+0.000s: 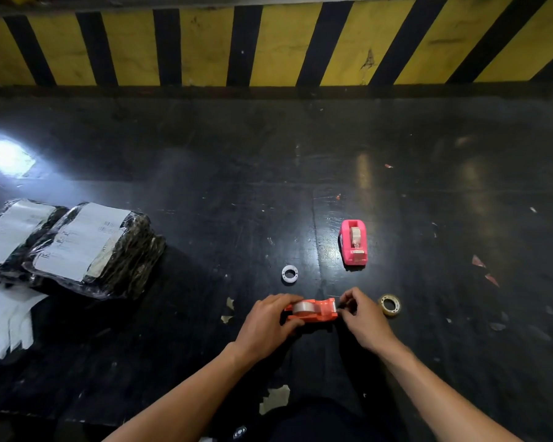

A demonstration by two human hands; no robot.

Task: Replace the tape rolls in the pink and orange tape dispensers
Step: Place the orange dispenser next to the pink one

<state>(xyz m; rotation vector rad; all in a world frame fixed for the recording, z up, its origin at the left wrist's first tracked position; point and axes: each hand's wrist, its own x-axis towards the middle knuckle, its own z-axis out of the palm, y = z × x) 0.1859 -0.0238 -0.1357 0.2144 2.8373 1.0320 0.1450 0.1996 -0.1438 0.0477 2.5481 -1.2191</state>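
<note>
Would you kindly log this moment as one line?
left hand: holds orange dispenser | right hand: at its cutter end | pink dispenser: apart, untouched

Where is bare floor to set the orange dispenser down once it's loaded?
Free: between the black parcels and the white core, and beyond the pink dispenser. Crowded: around the orange dispenser, with both hands and the tape roll close.

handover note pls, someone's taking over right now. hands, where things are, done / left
Left hand grips the orange dispenser at its roll end, a clear roll seated in it.
Right hand pinches at its cutter end, apparently the tape end.
Pink dispenser stands beyond, a roll inside.
Empty white core and yellowish roll lie loose on the floor.
Left: finish threading orange; whether pink is already swapped is unclear.
</note>
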